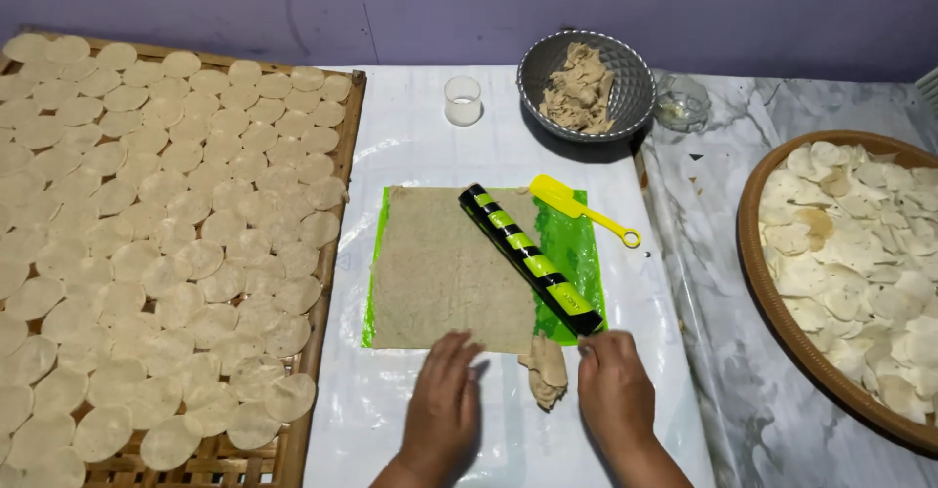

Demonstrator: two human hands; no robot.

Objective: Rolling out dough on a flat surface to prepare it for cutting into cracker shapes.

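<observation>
Two hands working at the near edge of a rolled dough sheet

The left hand (pixel 445 405) is pressing spread, empty fingers (pixel 457 349) on the counter (pixel 420 136) at the dough sheet (pixel 445 268); the right hand (pixel 614 390), fingers curled, is touching the near end of the striped rolling pin (pixel 528 256), a dough scrap (pixel 547 371) lying between them. Beyond the fingers are lying a yellow scoop (pixel 576 205) and a grey bowl (pixel 625 87).

Count on the counter (pixel 420 429): two hands, left hand (pixel 442 400) and right hand (pixel 616 395); one rolled dough sheet (pixel 440 268) on one green mat (pixel 576 254); one striped rolling pin (pixel 528 256); one yellow scraper (pixel 576 205); one dough scrap (pixel 547 371); one grey basket (pixel 625 92); one small cup (pixel 462 100); one glass dish (pixel 681 102); two trays of discs, bamboo rack (pixel 327 283) left, round tray (pixel 757 263) right; discs too many to count.
</observation>
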